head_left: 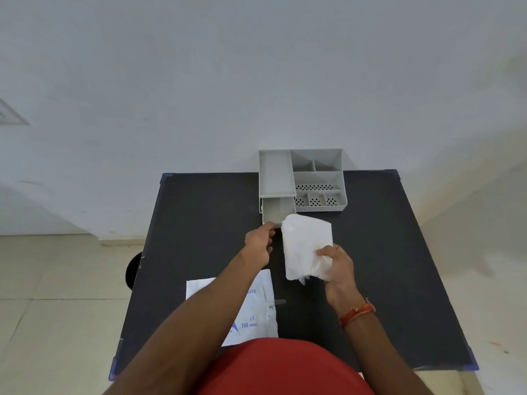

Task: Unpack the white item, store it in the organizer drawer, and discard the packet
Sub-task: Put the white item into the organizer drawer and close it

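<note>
The white item [306, 246] is gripped at its lower edge by the right hand [336, 265]. The front of the open drawer [275, 213], just beyond the left hand [258, 242], is pinched by its fingers. The packet [251, 306] lies nearer, partly hidden under the left forearm, on the table [385, 252].

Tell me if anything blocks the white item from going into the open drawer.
Nothing visible does. The right hand holds the white item just before the drawer, which the left hand holds open.

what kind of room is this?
Probably a bare indoor workroom, not a home: a plain white wall, tiled floor, and one black table holding only a grey organizer.
</note>
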